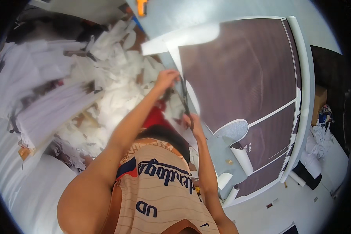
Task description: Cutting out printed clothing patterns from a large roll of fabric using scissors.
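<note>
A large brown sheet [238, 74] with white edging is lying on the pale grey surface [175, 13], to the person's right. Long dark scissors [184, 91] are lying along its near edge. The right hand [195, 124] is gripping their handle end; the left hand [167, 79] is closing near the far end, apparently pinching a white strip [174, 59], though blur is hiding the exact contact. For clean trimming, the left hand should be keeping the strip taut and its fingers outside the blades' path, while the right is guiding the blades along the white edging, clear of the brown print.

A white flap [242, 160] is curling up on the sheet's nearer part, and a pale roll [305, 97] is running along the far right side. An orange object [142, 7] is resting near the top. White scraps [117, 66] are heaping up at left; a cardboard box [319, 99] is standing beyond the roll.
</note>
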Motion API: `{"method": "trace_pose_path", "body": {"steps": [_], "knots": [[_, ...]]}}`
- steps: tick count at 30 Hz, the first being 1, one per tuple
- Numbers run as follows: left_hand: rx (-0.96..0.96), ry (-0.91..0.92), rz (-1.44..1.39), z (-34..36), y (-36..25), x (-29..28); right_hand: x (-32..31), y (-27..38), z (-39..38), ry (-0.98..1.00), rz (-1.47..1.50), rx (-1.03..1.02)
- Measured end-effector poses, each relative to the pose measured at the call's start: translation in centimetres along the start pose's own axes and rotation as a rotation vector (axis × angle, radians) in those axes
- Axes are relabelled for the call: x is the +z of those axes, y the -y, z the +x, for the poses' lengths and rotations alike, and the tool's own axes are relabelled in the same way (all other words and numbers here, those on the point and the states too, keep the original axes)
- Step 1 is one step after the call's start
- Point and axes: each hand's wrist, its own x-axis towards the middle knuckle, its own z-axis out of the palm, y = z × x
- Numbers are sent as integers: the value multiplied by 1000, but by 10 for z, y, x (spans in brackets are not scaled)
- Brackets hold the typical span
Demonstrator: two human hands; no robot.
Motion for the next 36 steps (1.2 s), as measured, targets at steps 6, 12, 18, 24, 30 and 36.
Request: {"method": "trace_pose_path", "body": {"steps": [6, 12, 18, 24, 30, 36], "knots": [[58, 8, 18, 9, -2, 4, 9, 2, 11, -69, 25, -5], [24, -32, 126, 12, -11, 3, 11, 3, 16, -127, 18, 69], [14, -121, 36, 20, -9, 6, 14, 9, 18, -177, -71, 118], [104, -164, 172, 31, 1, 4, 13, 10, 24, -179, -102, 119], [46, -100, 39, 30, -1, -1, 8, 24, 45, -101, -12, 61], [4, -92, 39, 30, -1, -5, 9, 32, 51, -85, -135, 111]]}}
